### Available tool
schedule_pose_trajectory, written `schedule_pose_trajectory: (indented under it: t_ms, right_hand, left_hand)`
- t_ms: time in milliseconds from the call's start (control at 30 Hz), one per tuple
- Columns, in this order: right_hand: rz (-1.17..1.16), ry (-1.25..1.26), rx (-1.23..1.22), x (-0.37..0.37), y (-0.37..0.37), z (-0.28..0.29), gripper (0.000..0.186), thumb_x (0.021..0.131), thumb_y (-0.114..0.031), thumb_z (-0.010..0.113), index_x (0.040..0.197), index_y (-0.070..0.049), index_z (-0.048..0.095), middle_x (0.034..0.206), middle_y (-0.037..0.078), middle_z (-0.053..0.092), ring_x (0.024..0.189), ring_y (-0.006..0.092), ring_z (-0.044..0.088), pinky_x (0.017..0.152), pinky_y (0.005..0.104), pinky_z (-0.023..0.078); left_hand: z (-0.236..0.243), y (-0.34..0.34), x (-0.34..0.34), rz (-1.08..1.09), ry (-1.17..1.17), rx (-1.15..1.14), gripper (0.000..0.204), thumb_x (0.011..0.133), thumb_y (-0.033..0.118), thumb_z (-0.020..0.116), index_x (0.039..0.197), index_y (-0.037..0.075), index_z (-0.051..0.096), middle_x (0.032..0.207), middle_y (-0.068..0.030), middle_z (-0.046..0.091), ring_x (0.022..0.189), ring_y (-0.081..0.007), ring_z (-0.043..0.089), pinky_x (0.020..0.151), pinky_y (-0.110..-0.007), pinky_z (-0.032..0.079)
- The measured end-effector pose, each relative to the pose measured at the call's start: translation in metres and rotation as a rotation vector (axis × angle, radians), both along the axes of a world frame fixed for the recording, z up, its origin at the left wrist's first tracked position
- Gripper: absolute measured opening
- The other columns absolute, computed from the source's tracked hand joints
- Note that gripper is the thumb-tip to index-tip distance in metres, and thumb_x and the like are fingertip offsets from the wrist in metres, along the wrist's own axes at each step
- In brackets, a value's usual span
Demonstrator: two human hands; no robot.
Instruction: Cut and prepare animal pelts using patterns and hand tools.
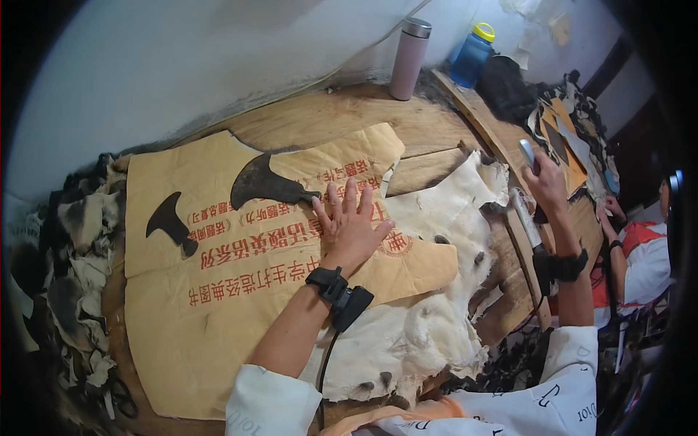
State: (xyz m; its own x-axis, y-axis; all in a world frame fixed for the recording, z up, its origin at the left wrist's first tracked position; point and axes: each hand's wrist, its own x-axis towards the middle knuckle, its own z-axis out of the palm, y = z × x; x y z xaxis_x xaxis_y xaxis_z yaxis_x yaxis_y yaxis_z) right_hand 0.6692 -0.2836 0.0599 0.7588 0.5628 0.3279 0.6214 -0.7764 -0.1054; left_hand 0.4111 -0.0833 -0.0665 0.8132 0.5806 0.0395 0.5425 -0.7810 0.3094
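My left hand [349, 225] lies with fingers spread on a large tan paper pattern [167, 305] with red printing, its fingertips by the handle end of a dark, broad crescent-bladed tool [258, 182]. A smaller similar tool [166, 224] rests on the paper to the left. Beneath the paper's right part is a pale hide [429, 334] with ragged edges and dark tufts. My right hand [545, 174] is raised at the right, closed round a small silver-topped object [527, 152]; the rest of it is hidden by my fingers.
Fur scraps [80, 283] line the left edge of the wooden table [342, 112]. A pink flask [405, 69] and blue bottle [469, 62] stand at the back beside a wooden strip [465, 105]. A co-worker [640, 261] works at the right near orange sheets [563, 145] and more scraps.
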Motion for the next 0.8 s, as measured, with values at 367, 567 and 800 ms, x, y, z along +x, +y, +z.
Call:
schedule_pose_trajectory:
  t_ms: [367, 567, 800]
  right_hand:
    - [0.385, 0.863, -0.280, -0.109, 0.073, -0.062, 0.026, 0.074, -0.028, 0.062, 0.081, -0.004, 0.064, 0.062, 0.007, 0.058, 0.056, 0.0108, 0.054, 0.053, 0.0278, 0.044]
    - [0.382, 0.978, -0.331, -0.120, 0.088, -0.067, 0.027, 0.073, -0.029, 0.059, 0.078, -0.003, 0.064, 0.057, 0.007, 0.057, 0.053, 0.0130, 0.056, 0.051, 0.0281, 0.045]
    - [0.457, 0.954, -0.310, -0.114, 0.084, -0.081, 0.024, 0.073, -0.026, 0.060, 0.080, -0.004, 0.065, 0.055, 0.006, 0.058, 0.048, 0.0131, 0.057, 0.048, 0.0267, 0.046]
  left_hand:
    - [0.009, 0.060, -0.041, -0.233, -0.318, 0.175, 0.041, 0.075, 0.027, 0.063, 0.111, 0.007, 0.057, 0.118, -0.0133, 0.050, 0.106, -0.0263, 0.049, 0.092, -0.038, 0.037]
    - [0.015, 0.092, -0.060, 0.079, -0.199, -0.162, 0.044, 0.070, 0.024, 0.068, 0.111, 0.010, 0.059, 0.069, -0.0112, 0.059, 0.058, -0.0197, 0.055, 0.058, -0.030, 0.043]
    - [0.016, 0.099, -0.057, 0.045, -0.308, -0.334, 0.037, 0.068, 0.018, 0.070, 0.102, 0.007, 0.063, 0.063, -0.0071, 0.059, 0.055, -0.0130, 0.052, 0.057, -0.027, 0.043]
